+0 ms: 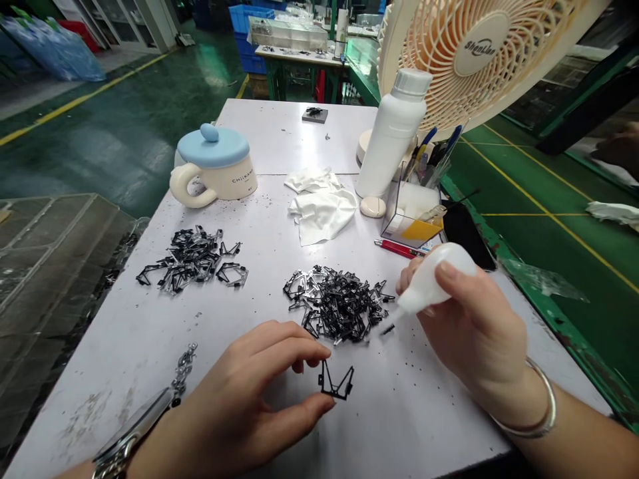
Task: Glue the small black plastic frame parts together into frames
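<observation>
Between the thumb and fingers of my left hand point(279, 379) is a small black frame-shaped part point(336, 389), held just above the white tabletop near its front. My right hand point(469, 326) is wrapped round a white squeeze bottle point(439, 276), tilted so its nozzle points down and left. Close to the nozzle lies a tiny black piece point(387, 329). A dense pile of black parts point(344, 303) sits beyond my hands in the middle. To the left is a second, looser pile of similar parts point(194, 259).
Toward the back stand a lidded mug point(234, 176), a crumpled white cloth point(327, 213), a tall white bottle point(392, 133) and a clear tool holder point(412, 213). A red pen point(399, 249) lies before the holder. A large fan point(479, 60) rises at the right. Another small grey block point(315, 118) sits far back.
</observation>
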Demonstrator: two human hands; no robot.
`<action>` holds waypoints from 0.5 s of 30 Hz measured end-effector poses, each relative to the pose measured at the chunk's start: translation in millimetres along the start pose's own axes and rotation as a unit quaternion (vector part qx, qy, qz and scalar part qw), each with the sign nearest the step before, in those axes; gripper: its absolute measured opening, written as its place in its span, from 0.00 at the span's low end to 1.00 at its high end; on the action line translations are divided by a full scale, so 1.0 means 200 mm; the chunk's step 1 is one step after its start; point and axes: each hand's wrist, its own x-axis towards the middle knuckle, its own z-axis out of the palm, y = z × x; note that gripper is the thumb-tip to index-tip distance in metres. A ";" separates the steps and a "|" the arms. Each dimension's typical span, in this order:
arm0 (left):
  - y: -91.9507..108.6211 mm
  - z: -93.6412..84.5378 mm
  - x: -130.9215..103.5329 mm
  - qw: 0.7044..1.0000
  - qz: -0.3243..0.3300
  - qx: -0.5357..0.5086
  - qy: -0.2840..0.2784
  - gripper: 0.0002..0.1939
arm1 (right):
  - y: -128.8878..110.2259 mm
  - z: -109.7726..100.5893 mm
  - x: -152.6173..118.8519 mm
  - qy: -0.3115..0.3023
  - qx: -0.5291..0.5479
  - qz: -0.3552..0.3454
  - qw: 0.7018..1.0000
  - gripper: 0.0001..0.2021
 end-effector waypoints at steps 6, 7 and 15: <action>0.02 0.00 0.02 1.000 0.016 -0.001 0.000 0.15 | 0.11 -0.05 0.11 -0.004 -0.238 -0.062 0.969 0.12; 0.02 0.00 0.02 1.000 0.018 -0.002 0.001 0.15 | 0.13 -0.06 0.13 -0.005 -0.279 -0.071 0.958 0.13; 0.03 0.04 0.01 0.998 0.043 -0.008 -0.047 0.13 | 0.24 -0.11 0.27 0.006 -0.433 -0.136 0.891 0.20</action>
